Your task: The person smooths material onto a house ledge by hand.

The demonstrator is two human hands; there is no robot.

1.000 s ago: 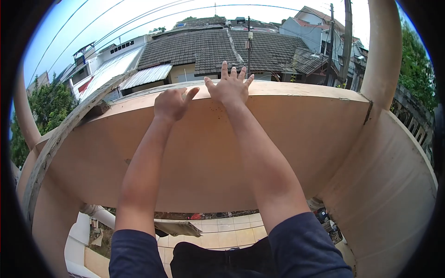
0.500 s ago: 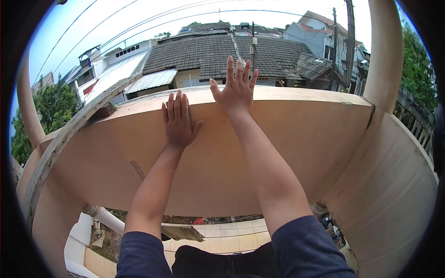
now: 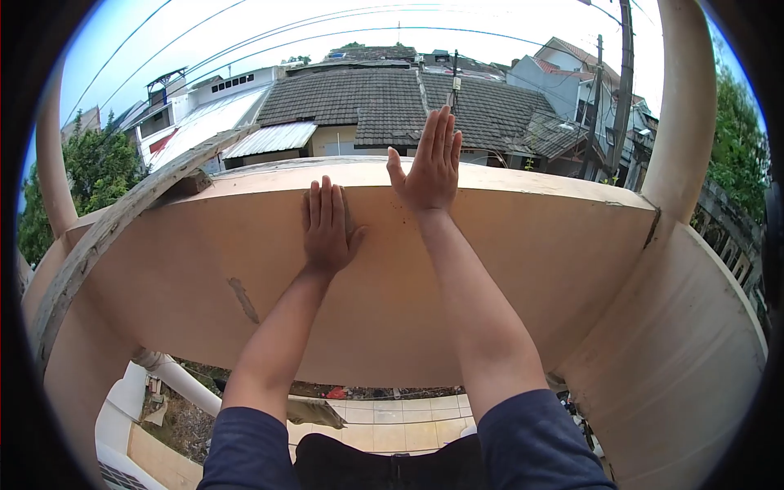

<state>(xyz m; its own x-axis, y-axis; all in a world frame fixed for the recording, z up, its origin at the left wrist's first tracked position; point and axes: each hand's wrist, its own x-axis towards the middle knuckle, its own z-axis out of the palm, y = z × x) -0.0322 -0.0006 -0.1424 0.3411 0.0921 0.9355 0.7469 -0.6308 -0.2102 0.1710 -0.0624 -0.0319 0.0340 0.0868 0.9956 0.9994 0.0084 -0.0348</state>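
Both bare hands reach forward, backs toward me, over a peach-coloured parapet wall (image 3: 523, 269). My left hand (image 3: 328, 233) is open, its fingers stretched upward against the wall's inner face, with the tips overlapping the top edge. Higher and to the right, my right hand (image 3: 428, 171) is open too, fingers straight and close together, thumb apart. It overlaps the flat wall top (image 3: 539, 181) in this view. Neither hand holds anything. Small dark specks mark the wall just under the right hand.
A rough wooden plank (image 3: 122, 229) leans across the wall at left, by a small block (image 3: 189, 184). Round columns (image 3: 684, 106) rise at both sides. Tiled floor (image 3: 408, 420) shows far below, under the wall. Tiled roofs (image 3: 343, 102) and utility poles stand beyond.
The right hand's fingers, spread before, are now drawn closer together. Both hands sit slightly lower and further right in view, and the whole scene has shifted a little downward.
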